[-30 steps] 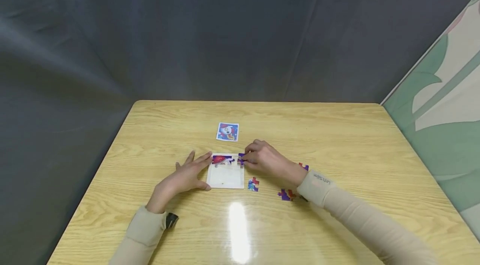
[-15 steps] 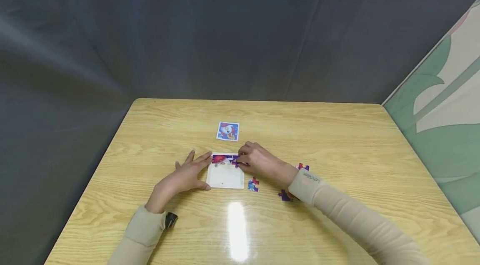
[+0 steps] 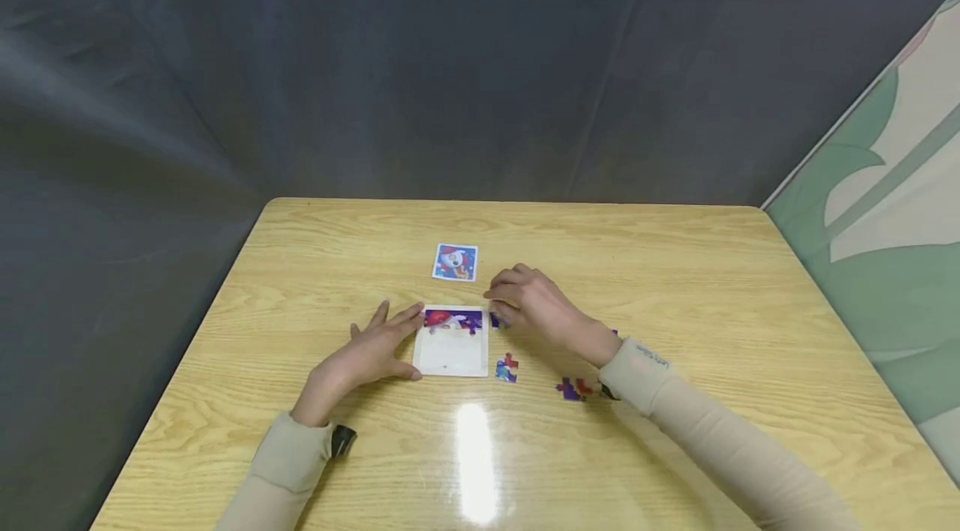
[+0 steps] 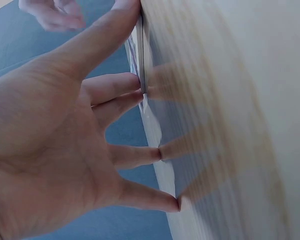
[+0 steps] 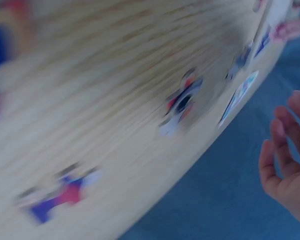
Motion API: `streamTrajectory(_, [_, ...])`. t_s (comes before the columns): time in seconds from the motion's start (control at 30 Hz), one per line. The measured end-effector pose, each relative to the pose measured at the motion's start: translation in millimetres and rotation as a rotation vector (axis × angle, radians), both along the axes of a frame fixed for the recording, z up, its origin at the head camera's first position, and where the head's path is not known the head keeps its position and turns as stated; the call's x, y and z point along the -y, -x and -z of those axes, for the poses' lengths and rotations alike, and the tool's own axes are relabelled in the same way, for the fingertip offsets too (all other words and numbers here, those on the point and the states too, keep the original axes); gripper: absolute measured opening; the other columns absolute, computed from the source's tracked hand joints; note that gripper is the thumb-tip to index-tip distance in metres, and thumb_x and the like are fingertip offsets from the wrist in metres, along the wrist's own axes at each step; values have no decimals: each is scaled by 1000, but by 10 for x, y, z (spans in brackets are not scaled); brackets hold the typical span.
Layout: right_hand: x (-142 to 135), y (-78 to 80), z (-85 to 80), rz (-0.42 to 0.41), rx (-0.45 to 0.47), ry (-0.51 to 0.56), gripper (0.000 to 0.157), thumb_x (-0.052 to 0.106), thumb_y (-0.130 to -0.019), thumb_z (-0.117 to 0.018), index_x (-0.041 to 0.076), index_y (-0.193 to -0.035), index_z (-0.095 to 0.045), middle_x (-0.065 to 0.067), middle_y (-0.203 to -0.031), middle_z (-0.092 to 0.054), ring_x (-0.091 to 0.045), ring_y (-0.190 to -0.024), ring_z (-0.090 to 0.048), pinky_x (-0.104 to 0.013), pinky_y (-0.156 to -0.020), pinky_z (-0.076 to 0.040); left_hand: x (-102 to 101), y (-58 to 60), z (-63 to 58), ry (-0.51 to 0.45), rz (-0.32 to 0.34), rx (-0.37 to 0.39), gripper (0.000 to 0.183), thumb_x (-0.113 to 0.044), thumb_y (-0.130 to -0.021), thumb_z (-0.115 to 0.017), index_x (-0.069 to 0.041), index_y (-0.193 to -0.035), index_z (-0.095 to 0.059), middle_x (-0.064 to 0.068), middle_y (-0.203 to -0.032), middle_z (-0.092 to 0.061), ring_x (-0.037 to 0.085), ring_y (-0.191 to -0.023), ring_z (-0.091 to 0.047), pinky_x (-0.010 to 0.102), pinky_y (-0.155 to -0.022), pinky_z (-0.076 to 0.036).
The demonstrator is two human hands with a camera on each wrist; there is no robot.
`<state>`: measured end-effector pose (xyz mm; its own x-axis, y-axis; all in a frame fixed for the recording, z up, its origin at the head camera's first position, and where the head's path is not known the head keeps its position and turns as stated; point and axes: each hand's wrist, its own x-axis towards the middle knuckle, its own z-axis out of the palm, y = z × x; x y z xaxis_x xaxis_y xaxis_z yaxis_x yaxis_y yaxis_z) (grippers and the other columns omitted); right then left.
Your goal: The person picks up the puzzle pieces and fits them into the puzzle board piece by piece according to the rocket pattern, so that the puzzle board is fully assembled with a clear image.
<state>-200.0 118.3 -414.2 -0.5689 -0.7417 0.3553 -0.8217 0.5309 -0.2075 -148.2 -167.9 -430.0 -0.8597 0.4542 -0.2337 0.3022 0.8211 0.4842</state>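
Puzzle tray (image 3: 452, 356) is lying flat on the bench (image 3: 675, 273), its left side meeting the left hand (image 3: 367, 358), whose thumb and fingers are standing well apart, clamping nothing; they are probably bracing the tray against sliding. Fingers of the right hand (image 3: 534, 303) are hovering past the tray's upper right corner, loosely bent, with nothing showing between them. Partly hidden below that hand, a dark blue piece (image 3: 497, 321) is lying at the tray's right edge; I cannot tell whether it is touching. Inside the tray, a row of pieces (image 3: 454, 319) is running along the far edge, seemingly set against that straight border. Farther out, a red-and-blue piece (image 3: 507, 368) is resting just beside the tray, and a purple piece (image 3: 573, 391) is lying near the right sleeve (image 3: 645, 381), likely kept within reach. Beyond the tray, a picture card (image 3: 455, 262) is lying face up, presumably for comparing.
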Motion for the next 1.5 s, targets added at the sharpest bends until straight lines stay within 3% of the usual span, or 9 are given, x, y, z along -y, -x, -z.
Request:
streamTrajectory(0.2, [-274, -40, 166, 8, 119, 14, 21, 9, -81, -76, 4, -101, -75, -12, -107, -70, -25, -96, -64, -38, -83, -53, 36, -13, 14, 6, -10, 15, 86, -34, -78, -77, -9, -149, -36, 3, -160, -16, 48, -142, 3, 83, -92, -5])
streamTrajectory(0.37, [-262, -91, 304, 2, 192, 33, 24, 13, -83, -75, 4, -106, -73, -15, -118, -66, -29, -105, -62, -42, -89, -52, 51, -26, 30, -10, -15, 29, 85, -33, -78, -78, -9, -149, -36, 3, -160, -17, 48, -142, 4, 83, -92, -4])
streamTrajectory(0.47, [-210, -100, 330, 11, 175, 40, 21, 13, -84, -74, 6, -104, -74, -12, -115, -68, -26, -103, -61, -40, -88, -53, 49, -25, 34, -8, -10, 26, 86, -33, -78, -78, -9, -149, -35, 3, -160, -17, 48, -142, 3, 84, -92, -4])
streamTrajectory(0.67, [-196, -72, 348, 4, 51, -7, 13, 12, -86, -73, 9, -98, -76, -5, -103, -69, -17, -94, -61, -33, -80, -53, 43, 4, 23, 5, 9, -1, 87, -36, -79, -76, -10, -150, -33, 3, -160, -16, 49, -142, 2, 84, -92, -5])
streamTrajectory(0.83, [-252, -9, 349, -39, -7, 2, 15, 12, -84, -74, 6, -97, -76, -7, -98, -68, -18, -91, -62, -32, -82, -54, 38, 21, -4, -6, 5, 6, 86, -34, -79, -77, -9, -150, -34, 4, -160, -17, 50, -141, 2, 84, -91, -6])
streamTrajectory(1.0, [-290, -8, 313, -30, -38, 55, 15, 9, -81, -77, 4, -95, -75, -8, -94, -69, -19, -90, -63, -27, -80, -56, 31, 15, -12, -3, 16, 18, 85, -35, -79, -77, -8, -149, -35, 5, -160, -17, 50, -141, 2, 85, -91, -5])
streamTrajectory(1.17, [-11, -82, 165, -89, -12, 98, 16, 8, -82, -76, 4, -97, -75, -8, -98, -68, -19, -92, -62, -25, -80, -55, 40, 11, -19, 13, 6, 9, 85, -35, -79, -76, -8, -149, -35, 4, -160, -17, 50, -142, 2, 84, -92, -5])
streamTrajectory(1.33, [408, -144, 116, -180, -36, -15, 14, 13, -85, -74, 7, -98, -75, -6, -98, -67, -16, -88, -61, -23, -77, -53, 28, 9, -21, -9, 10, -2, 84, -35, -79, -76, -7, -148, -37, 5, -160, -18, 51, -141, -1, 85, -90, -6])
streamTrajectory(1.5, [628, -179, 154, -201, -30, -114, 12, 15, -87, -70, 10, -97, -76, -3, -98, -67, -13, -86, -60, -20, -77, -51, 7, 2, -22, -17, 20, -8, 85, -36, -79, -76, -8, -149, -36, 6, -160, -18, 53, -140, -1, 85, -89, -7])
